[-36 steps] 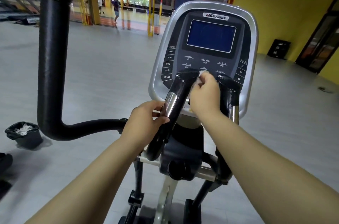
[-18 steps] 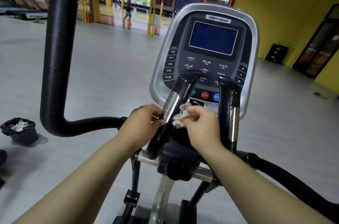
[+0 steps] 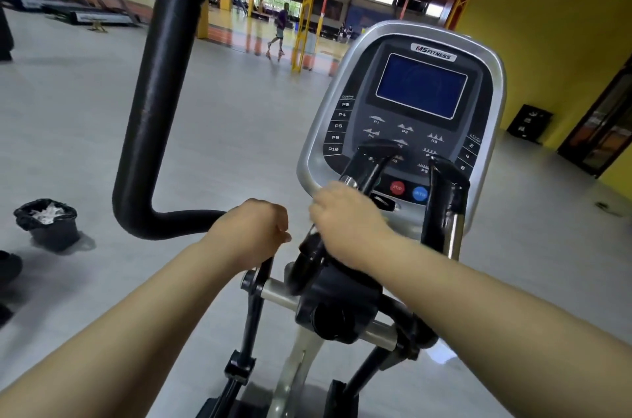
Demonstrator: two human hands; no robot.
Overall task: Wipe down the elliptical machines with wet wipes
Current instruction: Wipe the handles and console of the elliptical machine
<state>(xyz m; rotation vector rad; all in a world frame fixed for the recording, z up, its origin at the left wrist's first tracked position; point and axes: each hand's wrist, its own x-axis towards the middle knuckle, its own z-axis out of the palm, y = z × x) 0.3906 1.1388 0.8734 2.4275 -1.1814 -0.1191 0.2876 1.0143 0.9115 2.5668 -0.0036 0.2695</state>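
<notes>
**Wiping moves from console to handle**

On the elliptical machine (image 3: 342,308), the right hand (image 3: 345,216) has left the console (image 3: 403,130) and now clamps the inner handle (image 3: 372,173) at the console's 7 o'clock, with the wet wipe probably hidden beneath. The left hand (image 3: 249,233) has released this handle; it is curled, but its hold I cannot tell.

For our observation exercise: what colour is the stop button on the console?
The stop button is red, seen best in the head view.

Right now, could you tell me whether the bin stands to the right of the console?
No, the bin stands well to the left of the console, beyond the tall handlebar.
</notes>
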